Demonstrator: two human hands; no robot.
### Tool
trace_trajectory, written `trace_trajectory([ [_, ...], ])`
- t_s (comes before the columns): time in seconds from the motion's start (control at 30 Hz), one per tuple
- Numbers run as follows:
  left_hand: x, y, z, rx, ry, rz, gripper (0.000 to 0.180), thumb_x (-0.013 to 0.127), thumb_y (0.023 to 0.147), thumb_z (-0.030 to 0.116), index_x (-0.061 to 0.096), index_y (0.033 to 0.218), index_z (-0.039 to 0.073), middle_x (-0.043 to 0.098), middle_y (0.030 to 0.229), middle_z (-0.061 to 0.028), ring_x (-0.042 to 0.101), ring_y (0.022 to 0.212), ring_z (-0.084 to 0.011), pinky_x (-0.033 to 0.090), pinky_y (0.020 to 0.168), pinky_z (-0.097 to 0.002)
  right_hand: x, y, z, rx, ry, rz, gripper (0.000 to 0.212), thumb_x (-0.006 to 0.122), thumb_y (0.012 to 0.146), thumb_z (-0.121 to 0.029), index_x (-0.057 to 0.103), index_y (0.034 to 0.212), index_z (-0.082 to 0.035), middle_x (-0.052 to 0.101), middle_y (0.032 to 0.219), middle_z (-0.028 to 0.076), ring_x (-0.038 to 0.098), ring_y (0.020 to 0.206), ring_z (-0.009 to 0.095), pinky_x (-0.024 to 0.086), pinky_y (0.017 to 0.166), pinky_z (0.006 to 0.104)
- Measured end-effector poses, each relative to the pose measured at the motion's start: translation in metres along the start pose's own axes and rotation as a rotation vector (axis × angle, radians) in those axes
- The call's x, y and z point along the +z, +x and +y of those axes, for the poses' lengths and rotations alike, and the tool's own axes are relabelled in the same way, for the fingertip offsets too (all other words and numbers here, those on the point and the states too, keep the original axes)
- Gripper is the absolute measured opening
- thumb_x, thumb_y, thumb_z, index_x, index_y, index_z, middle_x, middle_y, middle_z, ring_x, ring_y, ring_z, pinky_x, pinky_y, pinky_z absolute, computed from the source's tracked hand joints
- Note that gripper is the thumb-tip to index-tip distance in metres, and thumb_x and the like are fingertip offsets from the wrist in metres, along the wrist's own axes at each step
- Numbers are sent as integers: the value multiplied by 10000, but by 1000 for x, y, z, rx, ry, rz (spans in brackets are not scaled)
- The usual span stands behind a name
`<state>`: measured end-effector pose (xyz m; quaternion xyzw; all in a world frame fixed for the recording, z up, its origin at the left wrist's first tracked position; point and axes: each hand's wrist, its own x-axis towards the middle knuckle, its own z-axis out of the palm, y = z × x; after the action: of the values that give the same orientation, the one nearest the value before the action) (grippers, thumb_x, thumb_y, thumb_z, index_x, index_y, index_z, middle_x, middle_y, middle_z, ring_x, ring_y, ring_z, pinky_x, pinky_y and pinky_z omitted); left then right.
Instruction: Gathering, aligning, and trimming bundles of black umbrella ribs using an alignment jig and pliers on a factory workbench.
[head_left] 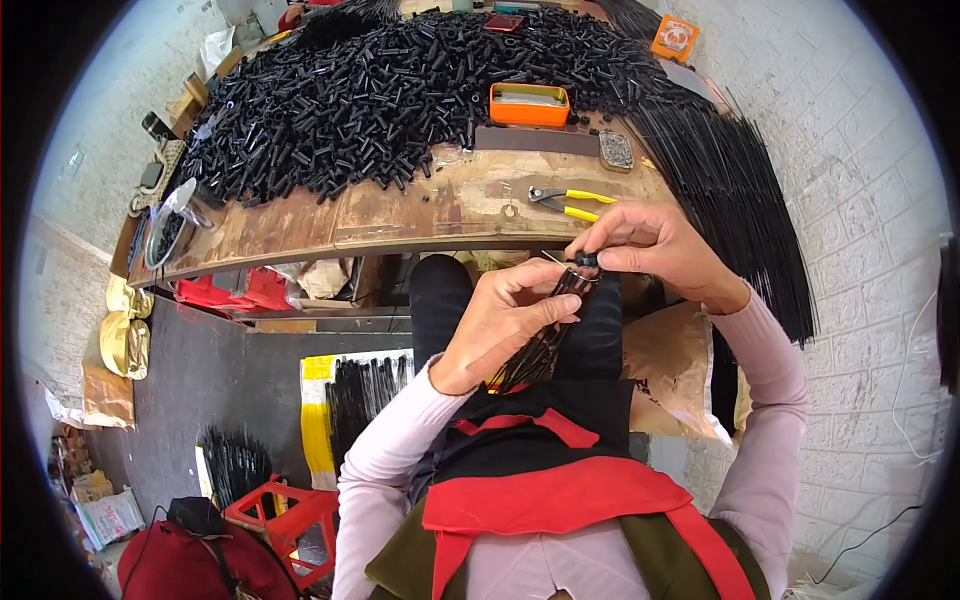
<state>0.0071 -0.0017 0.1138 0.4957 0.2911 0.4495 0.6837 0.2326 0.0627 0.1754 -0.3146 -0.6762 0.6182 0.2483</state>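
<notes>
Here's the left hand (pixel 508 322) gripping a black bundle (pixel 541 346) just off the table (pixel 390 215), right hand (pixel 655 245) pinching a black piece (pixel 587 259) at its upper end! Pliers (pixel 579 212) lie on the table.

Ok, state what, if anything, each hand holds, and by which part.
The left hand holds a bundle of black rods near its upper end; the right hand pinches a small black piece there, exact spot unclear.

"What's at the lower left of the frame?"

"A red plastic stool (pixel 290 522) beside a dark red bundle (pixel 160 565), perhaps a bag, partly cut off by the edge."

"And elsewhere?"

"A gold-coloured package (pixel 118 345) sits at far left; a white brick-patterned wall (pixel 870 250) rises at right."
</notes>
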Motion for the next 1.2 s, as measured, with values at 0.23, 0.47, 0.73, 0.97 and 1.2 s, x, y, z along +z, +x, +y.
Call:
trace_trajectory([
  [0.23, -2, 1, -1, 21, -55, 8, 269, 680, 914, 29, 674, 1178, -20, 687, 1055, -53, 648, 885, -112, 542, 821, -253, 8, 3, -1, -29, -10, 22, 146, 630, 945, -48, 635, 1086, -9, 696, 1136, 110, 649, 1066, 149, 497, 958, 301],
  [0.47, -5, 2, -3, 1, -32, -10, 280, 680, 914, 30, 669, 1189, -23, 686, 1066, -59, 652, 901, -115, 547, 815, -253, 9, 5, -1, -102, -65, 7, 89, 622, 959, -92, 601, 1017, -29, 682, 1165, 170, 648, 1079, 188, 503, 965, 342],
  [0.73, -1, 3, -5, 9, -89, -14, 275, 670, 922, 23, 669, 1193, -23, 695, 1057, -53, 652, 896, -106, 550, 818, -251, 6, 2, 1, -71, -120, -9, 63, 597, 971, -80, 575, 1016, -41, 687, 1182, 171, 654, 1042, 171, 489, 975, 342],
  [0.97, -4, 4, -5, -18, -74, -12, 255, 670, 921, 19, 666, 1172, -23, 692, 1055, -40, 646, 884, -91, 550, 814, -244, 9, 4, 3, -92, -97, 45, 88, 629, 951, -57, 595, 1018, -11, 670, 1114, 128, 621, 1044, 153, 479, 971, 323],
  [1.2, -6, 7, -8, -12, -50, -4, 251, 666, 929, 33, 658, 1175, -20, 687, 1047, -41, 648, 892, -98, 552, 821, -249, 7, 2, 4, -120, -124, 37, 101, 627, 948, -30, 629, 1043, 5, 648, 1165, 101, 616, 1047, 135, 485, 975, 307],
])
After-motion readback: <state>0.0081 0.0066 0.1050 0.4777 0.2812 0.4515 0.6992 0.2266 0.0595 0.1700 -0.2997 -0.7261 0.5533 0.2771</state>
